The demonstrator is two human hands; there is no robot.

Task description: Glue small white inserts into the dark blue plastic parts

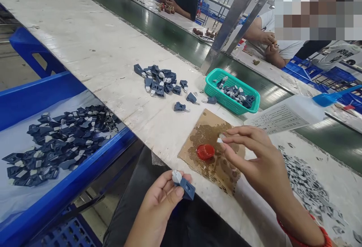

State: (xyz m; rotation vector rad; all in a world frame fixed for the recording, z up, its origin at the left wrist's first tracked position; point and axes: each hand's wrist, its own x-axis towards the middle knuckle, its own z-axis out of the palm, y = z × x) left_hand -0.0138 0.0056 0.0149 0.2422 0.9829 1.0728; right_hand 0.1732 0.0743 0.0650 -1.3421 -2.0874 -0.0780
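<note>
In my left hand (160, 203) I grip a dark blue plastic toy part (188, 188) with a pale grey-white end (177, 176), low in front of the table edge. My right hand (261, 162) pinches a small white plastic piece (220, 140) between thumb and fingertips, above a wet, stained cardboard sheet (189, 147). On that sheet sits a small red cap (206, 151) with shiny liquid about it. Behind the cardboard, a loose pile of similar blue parts (158, 81) lies on the white table.
A green basket (210, 89) of blue parts stands behind the cardboard. Right of it leans a white bottle (294, 113) with a blue nozzle. Small grey-white pieces (305, 183) cover the table at right. A blue bin (93, 175) of parts stands left. Other people work across the conveyor (169, 32).
</note>
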